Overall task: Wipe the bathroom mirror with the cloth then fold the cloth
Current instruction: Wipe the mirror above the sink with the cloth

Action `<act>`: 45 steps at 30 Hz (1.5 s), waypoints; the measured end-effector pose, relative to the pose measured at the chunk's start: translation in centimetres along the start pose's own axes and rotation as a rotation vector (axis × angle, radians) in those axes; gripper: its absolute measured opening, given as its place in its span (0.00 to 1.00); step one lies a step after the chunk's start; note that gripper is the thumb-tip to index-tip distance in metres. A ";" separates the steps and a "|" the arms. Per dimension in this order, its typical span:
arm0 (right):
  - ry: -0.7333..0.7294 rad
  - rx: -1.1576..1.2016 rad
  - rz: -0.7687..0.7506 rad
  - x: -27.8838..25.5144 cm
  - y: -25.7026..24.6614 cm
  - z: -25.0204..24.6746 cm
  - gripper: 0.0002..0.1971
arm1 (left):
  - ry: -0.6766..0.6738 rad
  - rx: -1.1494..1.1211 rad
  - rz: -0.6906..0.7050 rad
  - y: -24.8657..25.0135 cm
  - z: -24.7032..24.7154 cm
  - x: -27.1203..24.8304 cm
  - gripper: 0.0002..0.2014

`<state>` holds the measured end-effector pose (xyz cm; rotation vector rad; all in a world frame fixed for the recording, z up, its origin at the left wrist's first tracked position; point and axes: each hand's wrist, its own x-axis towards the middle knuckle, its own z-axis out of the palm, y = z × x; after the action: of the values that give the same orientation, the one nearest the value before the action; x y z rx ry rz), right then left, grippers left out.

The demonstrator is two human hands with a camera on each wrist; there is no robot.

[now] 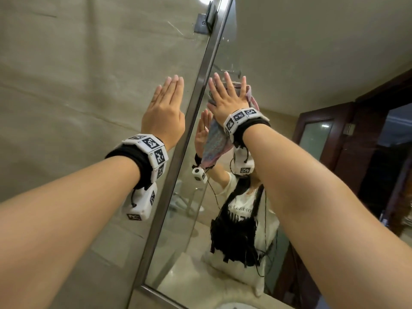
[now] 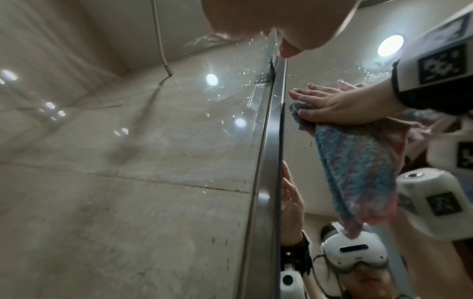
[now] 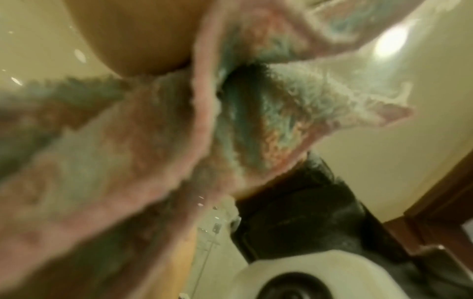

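Note:
The mirror (image 1: 289,52) fills the right of the head view, bounded on its left by a metal frame strip (image 1: 194,112). My right hand (image 1: 227,92) lies flat with spread, straight fingers high on the glass near that strip, pressing a pink and blue fluffy cloth (image 1: 250,94) against it. The rest of the cloth (image 2: 358,172) hangs down below my right hand (image 2: 340,107). In the right wrist view the blurred cloth (image 3: 179,131) covers most of the picture. My left hand (image 1: 169,94) rests flat on the beige wall tile just left of the frame, holding nothing.
A metal bracket (image 1: 205,21) sits at the top of the frame strip. The glass reflects me, a dark wooden door (image 1: 323,134) and ceiling lights (image 2: 390,45). A pale basin rim (image 1: 234,305) shows at the bottom. Water specks dot the tile (image 2: 230,81).

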<state>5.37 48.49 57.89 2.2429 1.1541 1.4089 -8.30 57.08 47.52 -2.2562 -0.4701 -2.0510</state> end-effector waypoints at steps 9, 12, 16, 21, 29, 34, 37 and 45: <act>0.226 0.104 0.404 -6.2 7.9 1.3 0.31 | -0.033 0.037 -0.002 0.0 0.1 0.0 0.31; 0.198 0.112 0.404 -7.8 7.1 2.1 0.32 | -0.025 0.014 -0.061 1.0 0.1 0.1 0.31; 0.081 0.085 0.276 -11.4 3.0 4.8 0.32 | -0.041 -0.046 -0.118 3.1 0.3 -1.1 0.31; 0.024 0.079 0.138 -16.6 -2.9 8.6 0.32 | -0.114 -0.125 -0.079 5.7 1.5 -6.3 0.30; -0.022 0.088 -0.139 -25.8 -11.6 17.2 0.30 | -0.330 -0.167 -0.128 5.7 5.4 -20.8 0.30; -0.022 0.087 -0.304 -32.0 -14.5 21.2 0.28 | -0.417 -0.144 -0.121 5.5 6.6 -28.6 0.30; -0.068 0.058 -0.343 -35.1 -14.6 22.4 0.32 | -0.418 -0.141 -0.121 6.5 7.5 -31.7 0.27; 0.022 0.026 -0.369 -44.8 -9.0 25.2 0.32 | -0.468 -0.111 -0.137 11.7 8.4 -37.3 0.30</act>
<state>12.48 26.35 11.12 1.9046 1.5066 1.2757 0.24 41.05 11.90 -2.8521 -0.5586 -1.6206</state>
